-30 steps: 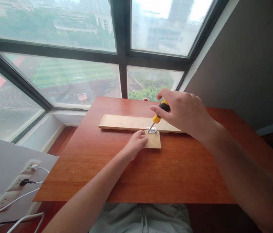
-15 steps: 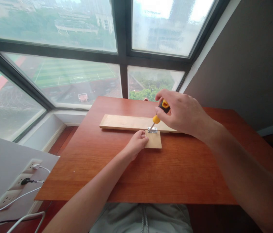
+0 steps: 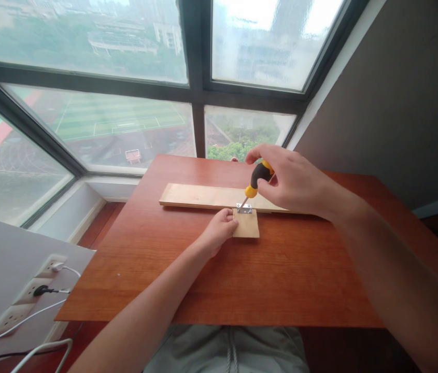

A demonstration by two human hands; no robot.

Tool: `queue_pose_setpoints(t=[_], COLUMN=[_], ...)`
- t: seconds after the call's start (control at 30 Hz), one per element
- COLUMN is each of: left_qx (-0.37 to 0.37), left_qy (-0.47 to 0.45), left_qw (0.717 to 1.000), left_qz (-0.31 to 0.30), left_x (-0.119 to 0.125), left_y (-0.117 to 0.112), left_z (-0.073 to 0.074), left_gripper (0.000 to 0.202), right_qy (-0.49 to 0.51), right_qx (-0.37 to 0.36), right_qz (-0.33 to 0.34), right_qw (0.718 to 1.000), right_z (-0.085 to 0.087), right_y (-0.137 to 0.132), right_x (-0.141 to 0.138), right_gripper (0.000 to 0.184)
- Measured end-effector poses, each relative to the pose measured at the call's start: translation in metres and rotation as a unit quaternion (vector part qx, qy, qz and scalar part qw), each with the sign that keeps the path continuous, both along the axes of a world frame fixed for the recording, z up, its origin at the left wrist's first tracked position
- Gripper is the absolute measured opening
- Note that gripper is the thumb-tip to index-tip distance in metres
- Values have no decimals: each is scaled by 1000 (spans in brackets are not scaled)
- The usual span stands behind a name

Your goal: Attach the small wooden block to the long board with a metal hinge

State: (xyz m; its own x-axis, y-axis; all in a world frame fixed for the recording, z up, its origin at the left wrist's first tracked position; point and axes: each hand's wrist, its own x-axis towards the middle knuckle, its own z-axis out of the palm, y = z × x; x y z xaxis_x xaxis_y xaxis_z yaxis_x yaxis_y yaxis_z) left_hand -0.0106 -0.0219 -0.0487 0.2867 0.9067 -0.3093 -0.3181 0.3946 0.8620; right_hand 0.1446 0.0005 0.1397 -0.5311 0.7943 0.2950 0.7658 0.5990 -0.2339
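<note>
Table (image 3: 281, 280), plank (image 3: 199, 196) toward its twelve o'clock: skid risk.
Right hand (image 3: 296, 178), fingers half-curled, loosely holds the driver (image 3: 259, 174), leaning toward one o'clock; left hand (image 3: 219, 232), fingers nearly closed, pinches the block's (image 3: 245, 228) nine-o'clock edge. That lean could slide the tip off the hinge (image 3: 246, 209), at the block's twelve o'clock.

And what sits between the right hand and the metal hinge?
In the head view, the yellow-and-black screwdriver, held in the right hand and slanting down to the metal hinge.
</note>
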Motion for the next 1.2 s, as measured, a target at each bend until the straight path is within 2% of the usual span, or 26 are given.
queue_pose_setpoints(t=[0.07, 0.17, 0.23, 0.3, 0.43, 0.5, 0.57, 0.67, 0.73, 0.8, 0.9, 0.97, 1.03, 1.1, 1.2], left_qx=[-4, -12, -17, -19, -23, -22, -21, -20, -20, -17, -12, -11, -10, -12, -14], left_qy=[1, 7, 9, 10, 20, 19, 16, 12, 11, 6, -1, -2, -5, -7, -5], left_qw=[1000, 1000, 1000, 1000, 1000, 1000, 1000, 1000, 1000, 1000, 1000, 1000, 1000, 1000, 1000], left_qz=[-1, -3, -3, 2, 5, 4, 2, 0, 1, 1, -1, 0, 0, 0, 0], left_x=[0, -1, -1, -1, 0, 0, 0, 0, -1, -1, -1, -2, -2, -2, -2], left_y=[0, -1, -1, -1, -1, -1, -1, -1, -2, -2, -2, -2, -2, -2, -2], left_z=[2, 5, 6, 7, 8, 9, 9, 10, 10, 9, 9, 8, 8, 8, 8], left_gripper=[21, 22, 22, 22, 21, 20, 20, 20, 19, 19, 20, 21, 21, 21, 21], right_qy=[-7, -67, -91, -75, -3, 10, -10, -84, -108, -85, -15, 18, 28, 11, -41], right_qx=[-2, 80, 111, 98, 1, -30, -7, 77, 97, 81, 36, 14, 14, 39, 98], right_qz=[-1, -101, -145, -130, 9, 31, -14, -122, -149, -115, -4, 36, 25, -18, -100], right_qw=[1000, 989, 979, 984, 1000, 999, 1000, 986, 978, 986, 999, 999, 999, 999, 989], right_z=[1, -2, -4, -4, 3, 5, 5, 0, -3, -4, -2, -1, -2, -4, -9], right_y=[0, -1, 0, 0, 1, 1, 1, 1, 0, 1, 4, 6, 7, 8, 6], right_x=[0, -4, -6, -5, 3, 3, 1, -6, -8, -7, -1, 2, 2, -1, -6], right_gripper=[30, 27, 30, 27, 28, 30, 28, 29, 32, 29, 34, 32, 22, 17, 25])
